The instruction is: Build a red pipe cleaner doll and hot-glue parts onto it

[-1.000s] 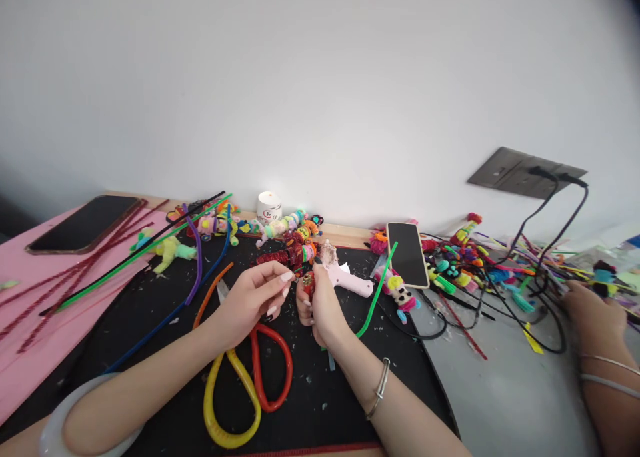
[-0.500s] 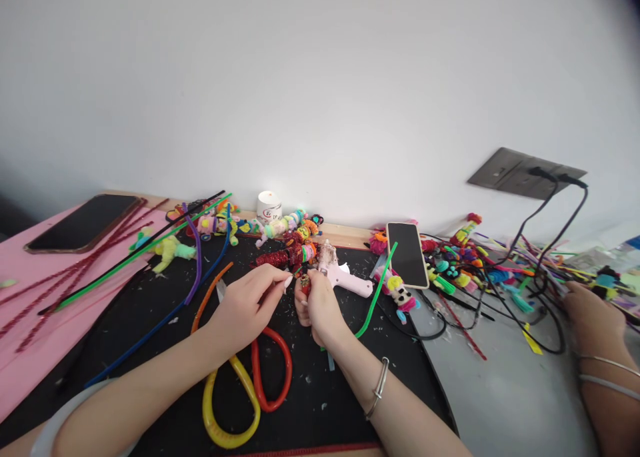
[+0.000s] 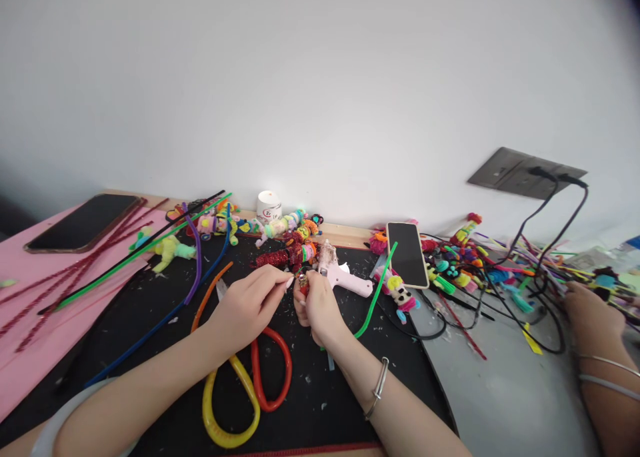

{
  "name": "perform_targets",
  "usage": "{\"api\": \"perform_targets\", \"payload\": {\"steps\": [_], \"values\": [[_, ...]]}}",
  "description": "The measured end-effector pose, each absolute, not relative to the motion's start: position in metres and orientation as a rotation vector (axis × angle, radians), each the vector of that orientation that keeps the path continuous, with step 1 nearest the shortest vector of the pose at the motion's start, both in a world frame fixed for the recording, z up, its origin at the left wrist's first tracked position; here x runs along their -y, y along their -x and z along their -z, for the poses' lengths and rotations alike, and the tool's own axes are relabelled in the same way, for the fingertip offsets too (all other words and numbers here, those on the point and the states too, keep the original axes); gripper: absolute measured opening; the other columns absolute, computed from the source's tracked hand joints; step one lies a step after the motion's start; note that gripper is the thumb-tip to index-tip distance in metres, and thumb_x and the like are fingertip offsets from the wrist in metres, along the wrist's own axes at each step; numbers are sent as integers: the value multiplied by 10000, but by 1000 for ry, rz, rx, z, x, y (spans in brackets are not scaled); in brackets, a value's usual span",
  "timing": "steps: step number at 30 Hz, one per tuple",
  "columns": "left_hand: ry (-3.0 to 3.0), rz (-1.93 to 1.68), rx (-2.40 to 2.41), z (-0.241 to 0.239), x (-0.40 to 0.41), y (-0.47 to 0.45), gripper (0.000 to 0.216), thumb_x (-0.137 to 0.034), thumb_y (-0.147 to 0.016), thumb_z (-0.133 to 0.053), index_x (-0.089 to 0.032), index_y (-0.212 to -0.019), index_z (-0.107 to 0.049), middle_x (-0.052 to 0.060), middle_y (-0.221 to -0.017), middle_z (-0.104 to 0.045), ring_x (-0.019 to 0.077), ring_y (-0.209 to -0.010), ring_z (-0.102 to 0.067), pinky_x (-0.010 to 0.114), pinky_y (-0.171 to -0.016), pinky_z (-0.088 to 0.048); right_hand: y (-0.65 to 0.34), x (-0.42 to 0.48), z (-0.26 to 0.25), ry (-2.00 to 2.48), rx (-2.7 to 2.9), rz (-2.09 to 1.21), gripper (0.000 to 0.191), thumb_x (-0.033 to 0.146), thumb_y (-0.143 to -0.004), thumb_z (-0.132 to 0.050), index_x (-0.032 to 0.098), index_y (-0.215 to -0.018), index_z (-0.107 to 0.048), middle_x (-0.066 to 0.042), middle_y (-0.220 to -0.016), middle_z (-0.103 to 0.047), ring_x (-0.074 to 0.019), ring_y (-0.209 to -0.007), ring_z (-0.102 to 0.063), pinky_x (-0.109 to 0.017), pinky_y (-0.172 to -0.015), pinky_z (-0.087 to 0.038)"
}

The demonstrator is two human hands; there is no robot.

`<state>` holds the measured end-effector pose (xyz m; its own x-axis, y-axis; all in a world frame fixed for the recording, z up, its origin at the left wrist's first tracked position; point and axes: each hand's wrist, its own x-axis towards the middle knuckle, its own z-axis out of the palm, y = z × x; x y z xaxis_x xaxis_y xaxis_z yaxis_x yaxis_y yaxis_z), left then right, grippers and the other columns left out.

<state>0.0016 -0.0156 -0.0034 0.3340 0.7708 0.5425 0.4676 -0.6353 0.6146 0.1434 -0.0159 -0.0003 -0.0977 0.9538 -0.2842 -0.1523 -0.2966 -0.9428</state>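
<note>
My right hand (image 3: 320, 304) is wrapped round a small red lighter (image 3: 303, 285) with a metal top, held upright. Just left of it, my left hand (image 3: 253, 304) pinches thumb and fingertips together close to the lighter's top; what lies in the pinch is too small to make out. Beyond my right hand lies a pale pink glue gun (image 3: 353, 282), partly hidden. Scissors with yellow and red handles (image 3: 273, 405) rest beneath my left forearm. A glittery red pipe-cleaner figure (image 3: 280, 257) lies behind both hands.
A phone (image 3: 407, 254) leans among pipe-cleaner figures and tangled cables on the right, near another person's hand (image 3: 595, 314). At left, another phone (image 3: 85, 224) and red glittery pipe cleaners rest on pink sheets (image 3: 30, 350). A paper cup (image 3: 269, 206) stands by the wall.
My right hand has turned slightly, so the lighter's metal top shows a little differently. My left hand stays almost in place.
</note>
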Motion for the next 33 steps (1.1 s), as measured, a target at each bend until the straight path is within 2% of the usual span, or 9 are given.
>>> {"api": "perform_targets", "payload": {"steps": [25, 33], "values": [[-2420, -1134, -1116, 1, 15, -1, 213, -163, -893, -467, -212, -1000, -644, 77, -904, -696, 194, -852, -639, 277, -786, -468, -145, 16, -2, 1265, 936, -1579, 448, 324, -914, -232, 216, -490, -332, 74, -382, -245, -65, -325, -159, -161, -313, -110], [-2357, -1151, -1173, 2, 11, 1, 200, -198, -894, -464, -222, -996, -634, 70, -919, -693, 205, -898, -636, 297, -844, -466, -148, 18, -3, 1150, 740, -1766, 560, 602, -865, -201, 209, -490, -339, 89, -368, -227, -55, -333, -105, -163, -325, -68]]}}
